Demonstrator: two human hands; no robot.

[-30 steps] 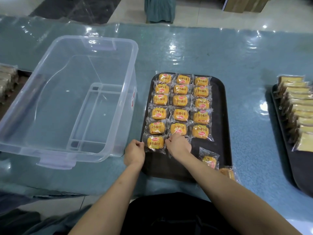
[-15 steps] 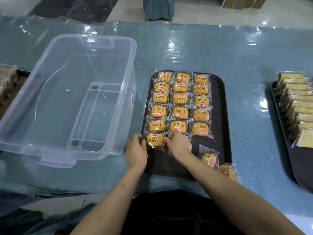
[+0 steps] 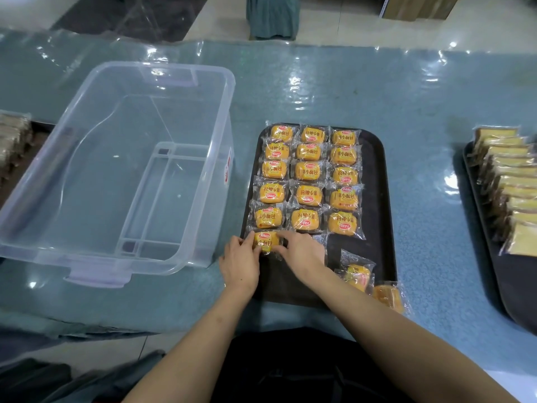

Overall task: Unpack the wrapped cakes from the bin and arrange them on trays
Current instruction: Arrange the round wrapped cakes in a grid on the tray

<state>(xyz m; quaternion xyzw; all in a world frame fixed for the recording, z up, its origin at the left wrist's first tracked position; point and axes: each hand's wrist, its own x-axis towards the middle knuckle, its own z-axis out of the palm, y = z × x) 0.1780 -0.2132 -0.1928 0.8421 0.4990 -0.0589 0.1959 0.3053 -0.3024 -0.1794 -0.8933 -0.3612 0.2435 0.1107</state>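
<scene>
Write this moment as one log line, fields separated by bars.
both hands hold wrapped cake | black tray, near-left | clear bin empty

Dim, soft overhead light leaves white glare spots on the table cover (image 3: 319,91); wide-angle bending at edges.

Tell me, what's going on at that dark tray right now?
Left hand and right hand both pinch one wrapped cake, sixth in the left column of the tray. Clear bin empty. Two loose cakes by the right forearm; nothing blocking.
</scene>
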